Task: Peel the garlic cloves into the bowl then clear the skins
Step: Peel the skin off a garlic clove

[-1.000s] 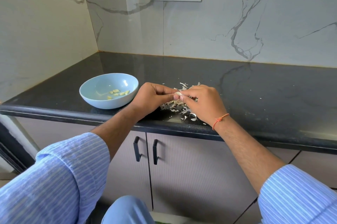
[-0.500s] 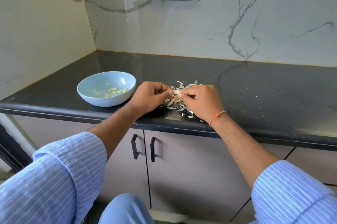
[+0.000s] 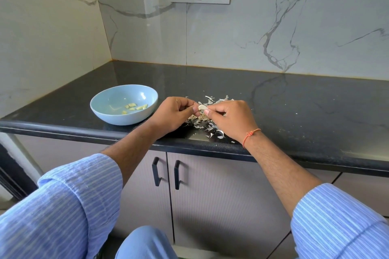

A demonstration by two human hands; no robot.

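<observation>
You've got one garlic clove [image 3: 201, 107] pinched between both hands, left hand [image 3: 172, 114] and right hand [image 3: 230, 118], over the skins [image 3: 207, 124] near the table [image 3: 294, 98] edge. Its long axis looks roughly left-right; I can't tell which end's the tip. Looks mid-peel, so next strip it and drop it left into the bowl [image 3: 109, 114].

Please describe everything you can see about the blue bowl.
The bowl is pale blue, round, shallow and glossy, likely ceramic. It stands upright on the black counter near its front edge, left of both hands, which do not touch it. Inside lie a few small yellowish peeled cloves, loosely scattered on the bottom.
</observation>
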